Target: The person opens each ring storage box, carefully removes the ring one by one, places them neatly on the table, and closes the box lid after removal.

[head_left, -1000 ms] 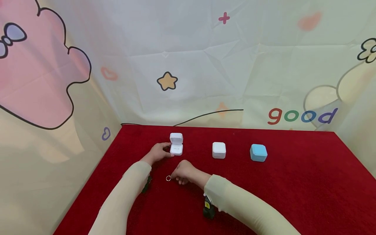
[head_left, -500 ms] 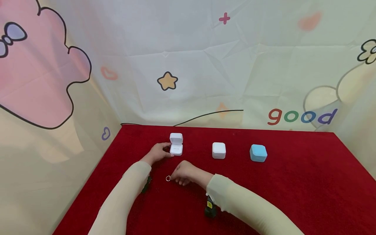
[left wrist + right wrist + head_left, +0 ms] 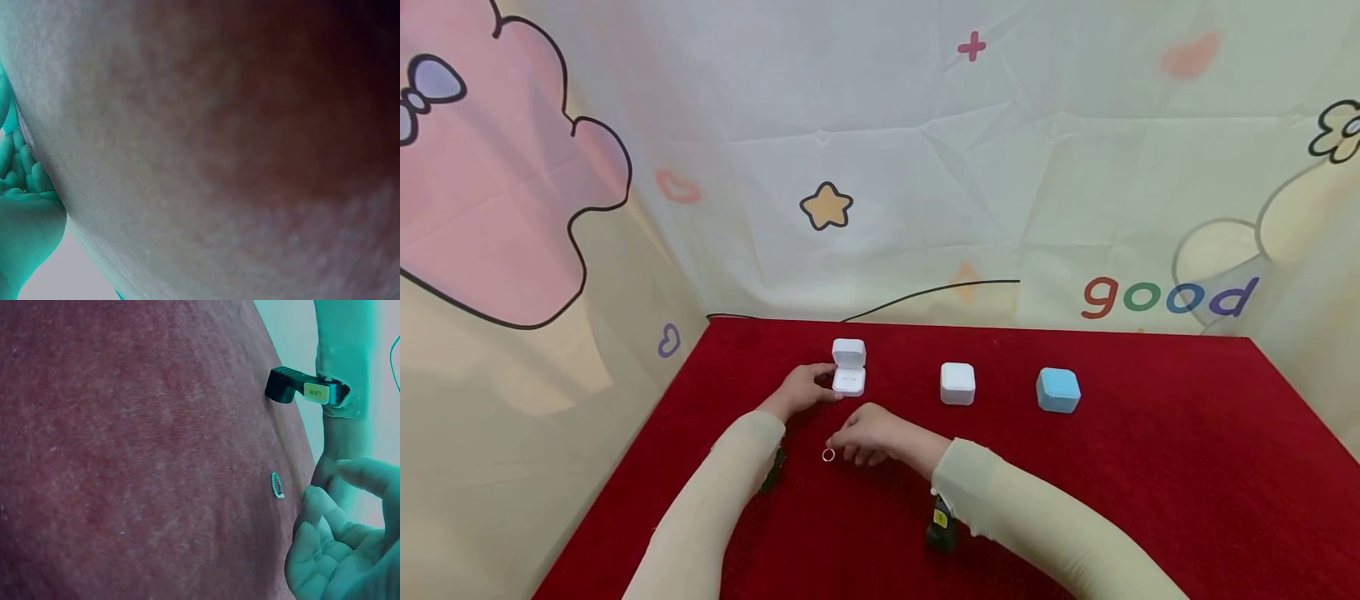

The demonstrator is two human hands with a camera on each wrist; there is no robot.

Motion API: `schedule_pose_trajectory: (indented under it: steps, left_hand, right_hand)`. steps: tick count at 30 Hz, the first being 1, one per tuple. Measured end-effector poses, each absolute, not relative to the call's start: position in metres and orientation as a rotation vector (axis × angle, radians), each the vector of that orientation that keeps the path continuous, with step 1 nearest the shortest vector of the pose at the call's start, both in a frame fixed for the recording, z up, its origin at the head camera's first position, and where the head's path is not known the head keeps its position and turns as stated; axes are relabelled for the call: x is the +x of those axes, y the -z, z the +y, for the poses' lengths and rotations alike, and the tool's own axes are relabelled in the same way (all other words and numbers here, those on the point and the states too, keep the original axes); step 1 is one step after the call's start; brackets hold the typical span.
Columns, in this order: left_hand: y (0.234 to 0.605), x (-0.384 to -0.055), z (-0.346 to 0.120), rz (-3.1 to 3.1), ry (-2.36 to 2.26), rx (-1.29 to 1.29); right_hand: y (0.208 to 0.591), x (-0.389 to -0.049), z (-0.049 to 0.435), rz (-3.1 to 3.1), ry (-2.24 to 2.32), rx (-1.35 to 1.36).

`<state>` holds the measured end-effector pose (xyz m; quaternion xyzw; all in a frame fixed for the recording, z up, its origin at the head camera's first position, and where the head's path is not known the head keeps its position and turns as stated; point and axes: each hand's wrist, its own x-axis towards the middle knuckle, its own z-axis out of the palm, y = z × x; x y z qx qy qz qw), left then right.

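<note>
In the head view a white ring box [image 3: 849,382] stands with its lid up at the back left of the red cloth. My left hand [image 3: 800,390] holds it by its left side, thumb at the front corner. A small ring [image 3: 828,455] lies on the cloth nearer to me. Just beyond it is my right hand [image 3: 871,433], fingers bent loosely. From the right wrist, the ring [image 3: 277,485] shows apart from the right hand [image 3: 347,540], whose thumb and index finger are spread. The left wrist view is mostly blurred cloth, with part of a hand at its left edge.
A closed white box [image 3: 957,384] and a closed light blue box [image 3: 1058,391] stand to the right on the red cloth [image 3: 1150,467]. A printed curtain [image 3: 925,208] hangs behind and at the sides. Black cameras are strapped to the wrists.
The right hand's fingertips have moved slightly away from me, off the ring's right side. The ring stays in about the same place. The left hand and the open ring box have not visibly moved.
</note>
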<state>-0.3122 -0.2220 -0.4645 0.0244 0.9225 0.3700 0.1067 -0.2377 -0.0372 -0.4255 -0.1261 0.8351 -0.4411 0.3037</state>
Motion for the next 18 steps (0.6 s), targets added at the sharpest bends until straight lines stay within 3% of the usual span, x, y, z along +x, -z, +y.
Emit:
schedule_pose_trajectory:
  steps: [18]
  left_hand:
    - [0.466,-0.313,-0.223,2.700,-1.122,0.098]
  right_hand:
    - [0.408,-0.252,-0.029,2.272,1.224,-0.352]
